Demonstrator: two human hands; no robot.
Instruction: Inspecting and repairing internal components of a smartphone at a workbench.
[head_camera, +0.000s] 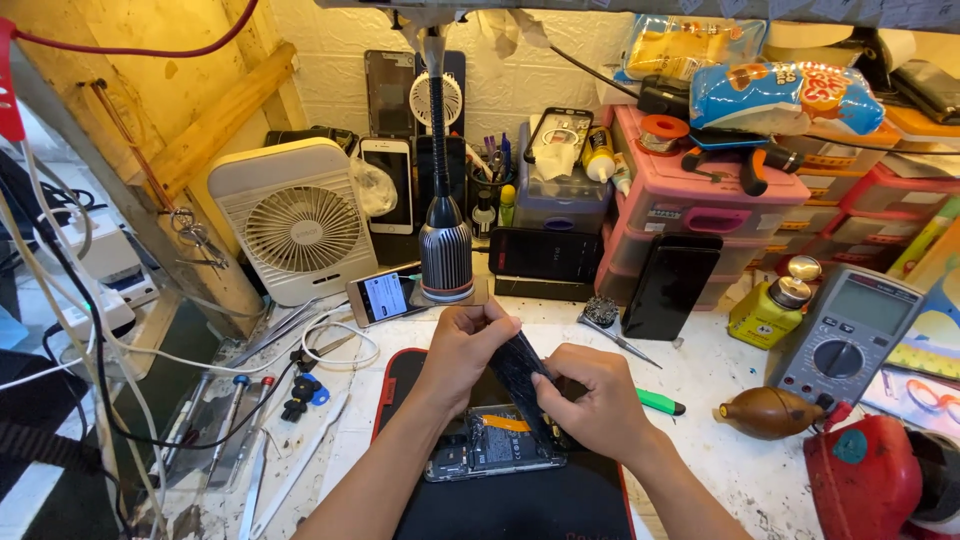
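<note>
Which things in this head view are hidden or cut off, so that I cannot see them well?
- Opened phone: right side hidden behind the right hand.
- Dark panel: both ends covered by the left hand and right hand.
- Red device: cut off by the frame's corner.
- Black mat: cut off by the bottom edge.

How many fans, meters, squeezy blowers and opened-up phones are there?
Fans, a white box desk fan and a small round white clip fan: 2
Grey multimeter with dial: 1
Brown rubber squeeze blower: 1
Opened black phone, insides showing: 1
Total: 5
</note>
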